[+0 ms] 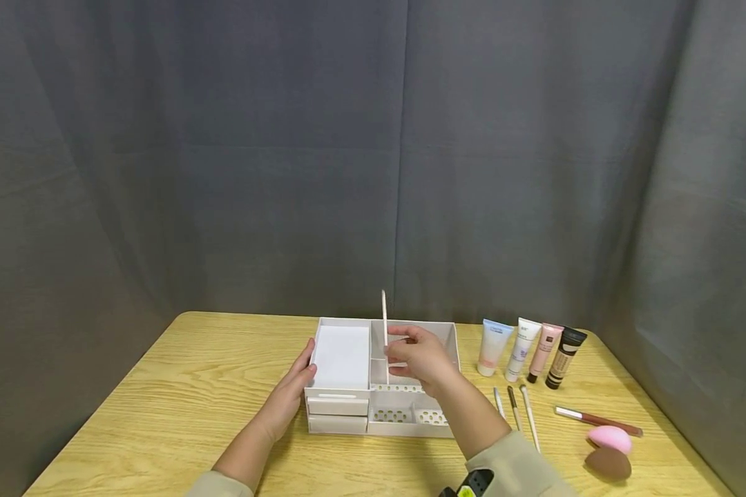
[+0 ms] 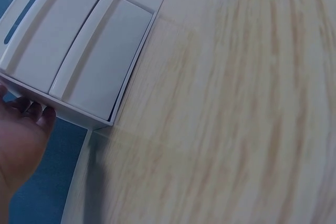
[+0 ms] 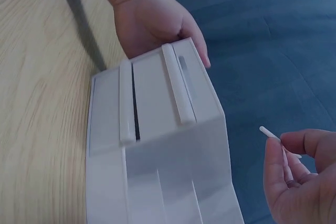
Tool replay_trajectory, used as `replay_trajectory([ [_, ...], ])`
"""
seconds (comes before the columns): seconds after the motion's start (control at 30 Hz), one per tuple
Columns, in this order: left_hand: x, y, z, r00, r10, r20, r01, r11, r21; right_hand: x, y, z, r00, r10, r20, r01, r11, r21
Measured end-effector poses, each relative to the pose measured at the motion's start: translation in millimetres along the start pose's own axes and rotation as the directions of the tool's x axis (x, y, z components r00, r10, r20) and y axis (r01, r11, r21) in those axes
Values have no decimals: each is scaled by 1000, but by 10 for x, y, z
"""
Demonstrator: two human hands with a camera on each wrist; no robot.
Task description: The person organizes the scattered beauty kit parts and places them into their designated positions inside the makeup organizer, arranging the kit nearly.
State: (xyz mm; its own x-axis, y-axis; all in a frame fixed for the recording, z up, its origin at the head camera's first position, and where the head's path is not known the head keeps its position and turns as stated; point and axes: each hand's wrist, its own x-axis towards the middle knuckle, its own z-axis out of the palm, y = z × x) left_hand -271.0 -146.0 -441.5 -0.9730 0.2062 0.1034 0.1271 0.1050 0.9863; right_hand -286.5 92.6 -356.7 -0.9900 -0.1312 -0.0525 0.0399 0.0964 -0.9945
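Both hands are bare, with no gloves, rings or watch to be seen. The left hand (image 1: pixel 284 404) and the right hand (image 1: pixel 424 359) come out of long sleeves of a pale beige, khaki-like cloth, which end partway up the forearms. On the right sleeve (image 1: pixel 522 466) sits a small black device (image 1: pixel 472 483) with a yellow-green mark on it.

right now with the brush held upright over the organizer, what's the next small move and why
Probably lower the brush straight down into the compartment beneath it and let go. The right hand pinches it upright over the organizer, its lower end already inside the rim, while the left hand steadies the organizer's left side. More brushes wait on the table.
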Motion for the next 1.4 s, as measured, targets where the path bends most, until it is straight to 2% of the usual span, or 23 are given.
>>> replay_trajectory([
  [0.2, 8, -12, 9, 1000, 3, 2, -3, 1000, -13, 81, -67, 267, 999, 11, 35, -12, 1000, 22],
  [0.5, 8, -15, 8, 1000, 2, -3, -2, 1000, -16, 191, -88, 677, 1000, 28, 10, -28, 1000, 10],
  [0.73, 21, -31, 10, 1000, 15, 11, -15, 999, -29, 201, -68, 903, 999, 49, 12, -49, 999, -1],
  [0.97, 20, -41, 15, 1000, 22, 10, -22, 999, -27, 251, 38, 1026, 997, 71, 0, -71, 997, -2],
  [1.13, 8, -41, 8, 1000, 19, 17, -18, 1000, -19, 270, 56, 1065, 992, 127, 14, -127, 992, 1],
  [1.4, 24, -43, -1, 1000, 16, 18, -16, 1000, -3, 259, 12, 1109, 987, 154, -32, -156, 986, -63],
])
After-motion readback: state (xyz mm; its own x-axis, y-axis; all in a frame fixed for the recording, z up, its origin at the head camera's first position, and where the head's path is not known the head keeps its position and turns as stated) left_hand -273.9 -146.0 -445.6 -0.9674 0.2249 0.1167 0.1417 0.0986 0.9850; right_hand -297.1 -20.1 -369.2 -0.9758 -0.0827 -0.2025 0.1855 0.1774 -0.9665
